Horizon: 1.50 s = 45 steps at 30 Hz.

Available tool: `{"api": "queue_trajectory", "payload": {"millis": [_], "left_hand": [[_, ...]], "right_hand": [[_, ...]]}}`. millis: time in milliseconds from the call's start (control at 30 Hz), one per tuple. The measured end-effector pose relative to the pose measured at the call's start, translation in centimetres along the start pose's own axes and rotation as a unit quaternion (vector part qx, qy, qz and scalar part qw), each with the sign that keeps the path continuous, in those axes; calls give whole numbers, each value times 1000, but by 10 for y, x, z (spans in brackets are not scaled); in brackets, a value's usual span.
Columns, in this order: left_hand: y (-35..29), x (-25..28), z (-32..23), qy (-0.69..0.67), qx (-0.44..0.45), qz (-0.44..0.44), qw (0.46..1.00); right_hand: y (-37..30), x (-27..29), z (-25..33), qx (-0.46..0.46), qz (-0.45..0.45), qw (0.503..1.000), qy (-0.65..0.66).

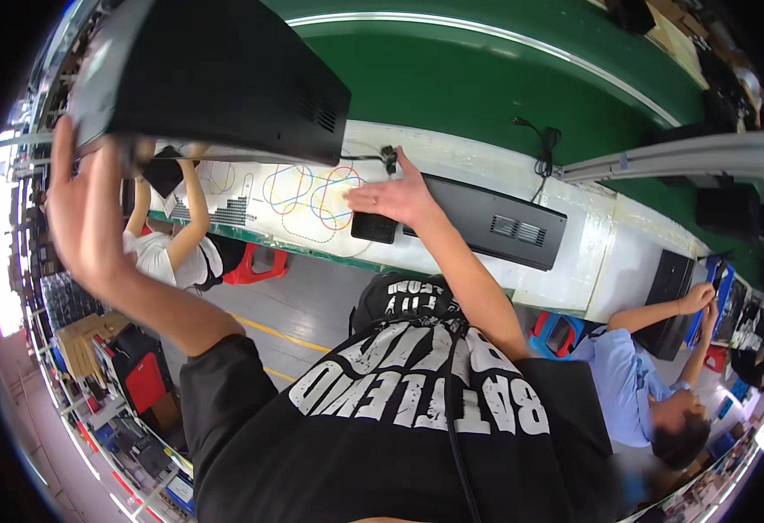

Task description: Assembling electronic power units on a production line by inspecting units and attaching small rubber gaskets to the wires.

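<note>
The upper end of the raised black case [208, 74] is being cut off by the picture's edge. The fingers of the left hand [85, 205] are perhaps being hidden behind it.

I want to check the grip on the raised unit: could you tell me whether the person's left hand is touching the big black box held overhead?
Touching. The head view shows the left hand pressed against the underside of the black box.

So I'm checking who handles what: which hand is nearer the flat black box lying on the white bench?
Right. The right hand rests at the flat black box; the left hand is far off, lifting another black box.
</note>
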<state>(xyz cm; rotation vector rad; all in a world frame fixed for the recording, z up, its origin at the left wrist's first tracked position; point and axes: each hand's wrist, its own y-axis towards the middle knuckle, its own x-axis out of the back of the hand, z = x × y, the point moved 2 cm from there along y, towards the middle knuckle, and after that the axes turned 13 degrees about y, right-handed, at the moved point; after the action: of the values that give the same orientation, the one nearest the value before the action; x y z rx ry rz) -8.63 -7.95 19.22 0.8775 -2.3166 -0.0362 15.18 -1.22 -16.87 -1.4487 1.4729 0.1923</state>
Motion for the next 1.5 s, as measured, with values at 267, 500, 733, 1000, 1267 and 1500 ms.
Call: {"api": "queue_trajectory", "payload": {"millis": [267, 500, 733, 1000, 1267, 1500], "left_hand": [[-60, -47, -81, 265, -146, 95, 948], [-125, -203, -138, -569, 402, 547, 464], [-190, -288, -193, -477, 311, 724, 390], [-256, -449, -168, -475, 368, 684, 413], [-292, -542, -67, -485, 383, 672, 408], [-323, -491, -83, -296, 282, 626, 664]], "right_hand": [[-179, -22, 21, 286, 256, 907, -172], [-269, 38, -17, 629, 94, 759, -140], [-322, 161, 46, 726, 24, 687, 9], [-361, 244, 161, 699, -42, 712, 43], [-314, 276, 222, 681, -127, 715, -90], [-341, 432, 335, 481, 51, 858, -173]]}}
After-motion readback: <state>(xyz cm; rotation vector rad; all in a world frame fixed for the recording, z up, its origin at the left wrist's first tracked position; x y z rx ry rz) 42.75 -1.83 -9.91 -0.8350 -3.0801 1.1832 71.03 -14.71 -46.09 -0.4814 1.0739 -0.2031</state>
